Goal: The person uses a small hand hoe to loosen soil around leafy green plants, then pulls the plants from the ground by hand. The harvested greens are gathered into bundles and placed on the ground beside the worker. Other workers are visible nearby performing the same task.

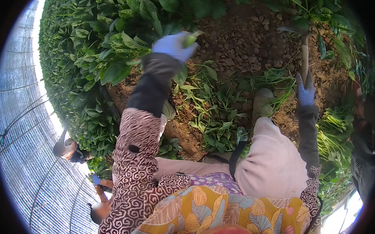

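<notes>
My left hand (174,47), in a blue glove, is at the edge of the standing leafy greens (115,43). It closes around a short, pale-green piece of plant (191,38), blurred by motion. My right hand (306,91), also blue-gloved, grips the wooden handle (305,56) of a short tool like a sickle or hand hoe. Its thin metal blade (289,29) points left above bare soil (249,41), and leaves partly overlap the head. Between my legs, loose cut greens (215,111) lie scattered on the ground.
A pile of greens with pale stems (332,131) lies to my right. Another person in dark clothing (364,154) is at the right rim. Two more people (70,150) are at the left, one wearing blue gloves (95,178). A ribbed greenhouse cover (24,95) curves along the left.
</notes>
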The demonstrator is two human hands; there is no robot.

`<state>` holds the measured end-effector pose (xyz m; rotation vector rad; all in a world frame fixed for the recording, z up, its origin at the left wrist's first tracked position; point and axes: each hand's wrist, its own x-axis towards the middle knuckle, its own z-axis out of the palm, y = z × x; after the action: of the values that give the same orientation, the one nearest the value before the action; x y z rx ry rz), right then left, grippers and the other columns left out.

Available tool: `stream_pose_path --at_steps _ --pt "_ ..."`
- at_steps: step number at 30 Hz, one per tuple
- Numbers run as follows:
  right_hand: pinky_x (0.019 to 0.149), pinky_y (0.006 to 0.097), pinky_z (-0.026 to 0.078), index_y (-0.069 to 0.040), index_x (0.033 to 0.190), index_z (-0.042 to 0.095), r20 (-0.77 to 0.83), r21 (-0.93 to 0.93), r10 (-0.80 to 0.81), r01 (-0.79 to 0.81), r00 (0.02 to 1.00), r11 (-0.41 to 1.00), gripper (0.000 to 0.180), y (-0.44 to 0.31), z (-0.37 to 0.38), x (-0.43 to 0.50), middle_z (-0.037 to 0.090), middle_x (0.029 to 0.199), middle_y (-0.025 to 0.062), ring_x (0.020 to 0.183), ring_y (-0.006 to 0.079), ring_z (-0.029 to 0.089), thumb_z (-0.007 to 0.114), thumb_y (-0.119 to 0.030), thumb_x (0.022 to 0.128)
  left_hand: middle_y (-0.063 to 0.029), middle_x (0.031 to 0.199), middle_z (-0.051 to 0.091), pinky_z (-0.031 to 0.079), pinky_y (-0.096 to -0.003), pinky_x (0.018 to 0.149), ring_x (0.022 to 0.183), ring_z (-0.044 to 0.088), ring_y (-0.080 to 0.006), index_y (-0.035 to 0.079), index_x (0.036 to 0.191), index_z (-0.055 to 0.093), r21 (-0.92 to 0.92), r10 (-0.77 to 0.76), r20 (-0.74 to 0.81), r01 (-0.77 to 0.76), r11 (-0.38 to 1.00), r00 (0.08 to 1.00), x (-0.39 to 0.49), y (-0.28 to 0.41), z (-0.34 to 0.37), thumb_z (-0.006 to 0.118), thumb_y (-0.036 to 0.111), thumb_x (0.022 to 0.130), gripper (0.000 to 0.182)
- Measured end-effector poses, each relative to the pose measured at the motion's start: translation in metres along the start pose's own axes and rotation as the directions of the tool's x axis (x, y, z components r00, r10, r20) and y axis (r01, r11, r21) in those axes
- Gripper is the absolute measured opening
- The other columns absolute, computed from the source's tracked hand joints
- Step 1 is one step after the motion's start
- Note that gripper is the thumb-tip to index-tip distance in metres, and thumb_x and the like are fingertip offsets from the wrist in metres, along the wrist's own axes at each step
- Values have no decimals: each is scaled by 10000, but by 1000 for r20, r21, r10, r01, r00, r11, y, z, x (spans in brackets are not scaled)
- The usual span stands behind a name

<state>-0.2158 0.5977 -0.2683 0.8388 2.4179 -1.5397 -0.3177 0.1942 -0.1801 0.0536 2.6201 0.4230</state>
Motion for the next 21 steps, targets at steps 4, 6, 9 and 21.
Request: stream_pose_path --at_steps 4,6,9,21 --pt "442 204 369 -60 1328 399 181 326 175 -227 968 917 495 -13 43 0 571 839 18 530 43 445 560 -282 917 -141 961 620 501 -393 803 941 610 -282 75 1036 618 519 57 286 -204 830 957 58 33 76 552 147 838 221" --pt "445 211 374 -66 1319 418 194 217 110 -152 975 964 481 -7 55 0 573 829 23 522 53 452 549 -298 919 -113 1071 579 477 -383 855 1068 551 -272 21 1100 579 590 155 312 -319 742 937 91 48 98 511 97 826 292" --pt "455 226 385 -62 1306 438 254 104 -22 -5 967 995 466 -4 81 1 580 824 32 517 69 462 535 -305 920 -118 1238 507 352 -412 982 1206 434 -280 59 1228 520 736 174 156 -232 636 972 158 4 141 425 141 869 381" --pt "723 356 456 -100 1347 396 449 -77 -37 80 893 994 475 -56 176 51 630 917 132 784 257 600 483 -302 926 -78 1168 586 293 -551 976 1084 519 -266 111 1165 577 896 284 -86 -50 441 955 182 -110 111 460 191 847 348"
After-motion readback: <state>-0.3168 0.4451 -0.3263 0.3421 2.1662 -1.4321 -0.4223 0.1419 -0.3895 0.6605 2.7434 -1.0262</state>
